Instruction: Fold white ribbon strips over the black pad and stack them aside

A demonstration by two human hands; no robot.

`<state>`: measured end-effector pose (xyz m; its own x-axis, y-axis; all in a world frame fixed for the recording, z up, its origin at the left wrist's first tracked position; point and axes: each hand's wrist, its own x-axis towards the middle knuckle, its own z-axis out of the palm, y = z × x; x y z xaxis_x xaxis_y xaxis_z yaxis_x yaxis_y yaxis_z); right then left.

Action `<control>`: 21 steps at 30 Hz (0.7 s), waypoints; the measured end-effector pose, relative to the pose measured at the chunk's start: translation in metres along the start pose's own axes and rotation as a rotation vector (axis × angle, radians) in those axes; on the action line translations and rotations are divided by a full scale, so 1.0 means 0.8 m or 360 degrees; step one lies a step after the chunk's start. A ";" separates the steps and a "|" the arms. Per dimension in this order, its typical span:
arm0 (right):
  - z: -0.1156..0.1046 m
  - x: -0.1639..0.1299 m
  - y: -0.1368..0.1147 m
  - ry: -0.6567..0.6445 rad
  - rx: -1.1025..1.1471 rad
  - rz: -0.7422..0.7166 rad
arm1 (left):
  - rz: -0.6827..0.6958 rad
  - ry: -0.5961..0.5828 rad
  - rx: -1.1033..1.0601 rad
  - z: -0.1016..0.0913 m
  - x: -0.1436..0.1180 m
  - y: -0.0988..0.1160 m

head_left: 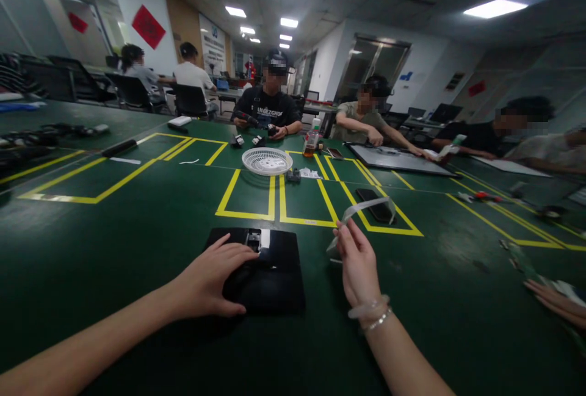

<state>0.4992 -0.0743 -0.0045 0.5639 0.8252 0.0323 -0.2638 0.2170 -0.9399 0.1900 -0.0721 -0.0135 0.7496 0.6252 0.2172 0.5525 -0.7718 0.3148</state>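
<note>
Far left on the green tabletop (114, 225): dark tools or cables (32, 138) piled near the edge, then a black rod-like tool (119, 147), all well apart from the person's hands. Yellow tape lines (247, 213) mark out boxes across the tabletop; the boxes left of centre are mostly bare, open room there. Left hand (208, 280) lies flat, fingers spread, pressing on a black flat device (279, 274) in front of the person; nothing gripped, palm down on its left part. A small silver-and-black component (253, 239) sits at the device's top edge, just beyond the fingertips. No brand readable on the device. Beyond it, a white round basket (267, 161) rests on a yellow line, small dark parts (293, 175) just beside it. Across the tabletop a person in a black shirt with white lettering (269, 113), too blurred to read fully, holds a tool. Right hand (357, 262) is raised just right of the device, fingertips pinching one end of a clear curling strip (366, 207) that arcs up and away. A black phone (378, 204) lies behind the strip inside a yellow box. A bottle with orange liquid (312, 138) stands further back. At the far right edge, a co-worker's hand (553, 301) rests on the tabletop, apart from the right hand, with bare tabletop between.
</note>
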 end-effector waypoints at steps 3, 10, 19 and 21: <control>0.002 -0.011 -0.003 -0.0241 -0.0293 -0.0272 | 0.0034 0.0015 0.0100 0.004 0.000 -0.004; 0.007 -0.041 -0.011 -0.1241 -0.1312 -0.1152 | 0.0677 0.0527 0.0493 -0.009 -0.013 0.011; 0.016 -0.071 -0.010 -0.1686 -0.2041 -0.1261 | 0.0570 0.0320 0.0617 -0.004 -0.005 0.015; 0.015 -0.070 -0.010 -0.1701 -0.2051 -0.1259 | 0.0423 0.0237 0.0563 0.000 -0.002 0.008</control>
<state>0.4602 -0.1163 0.0054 -0.5656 0.7912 0.2326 0.7584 0.6098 -0.2299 0.1923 -0.0781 -0.0116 0.8358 0.3905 0.3860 0.4581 -0.8834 -0.0984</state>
